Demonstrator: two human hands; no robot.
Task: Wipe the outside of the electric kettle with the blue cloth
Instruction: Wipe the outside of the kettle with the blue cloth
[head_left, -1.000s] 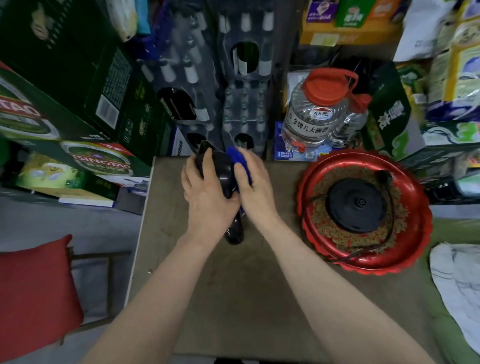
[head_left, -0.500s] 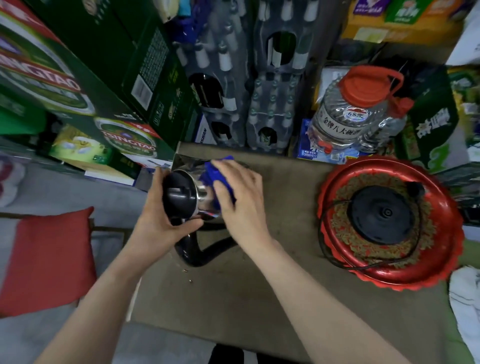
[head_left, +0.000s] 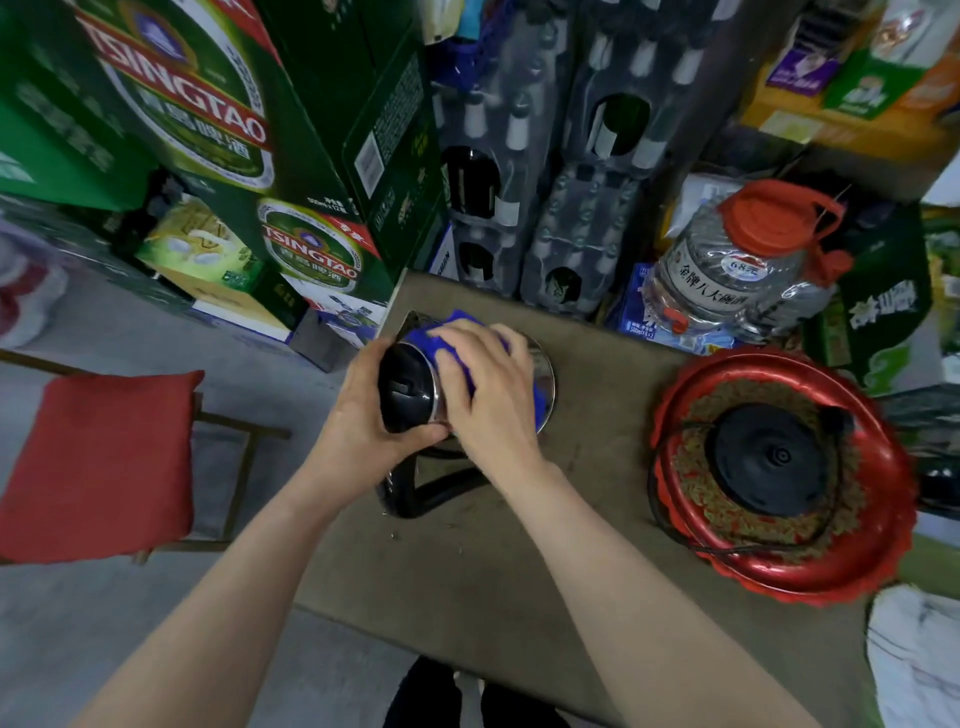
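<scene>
The steel electric kettle (head_left: 540, 371) lies tipped on its side above the table's far left corner, its black lid (head_left: 404, 387) facing left and its black handle (head_left: 431, 491) pointing down toward me. My left hand (head_left: 358, 426) grips the lid end. My right hand (head_left: 488, 389) presses the blue cloth (head_left: 421, 335) flat on the kettle's upper side; most of the cloth is hidden under my fingers.
The kettle's black base (head_left: 769, 460) with its cord sits in a red tray (head_left: 883, 551) at the table's right. A water jug (head_left: 737, 270) with a red cap stands behind it. Green beer cartons (head_left: 311, 249) and bottle packs (head_left: 545, 208) crowd the far edge. A red-cushioned stool (head_left: 104, 467) stands left.
The kettle has turned from handle-up to lying sideways with its lid facing left. My right hand with the cloth has slid over the body. The view shifted left and closer.
</scene>
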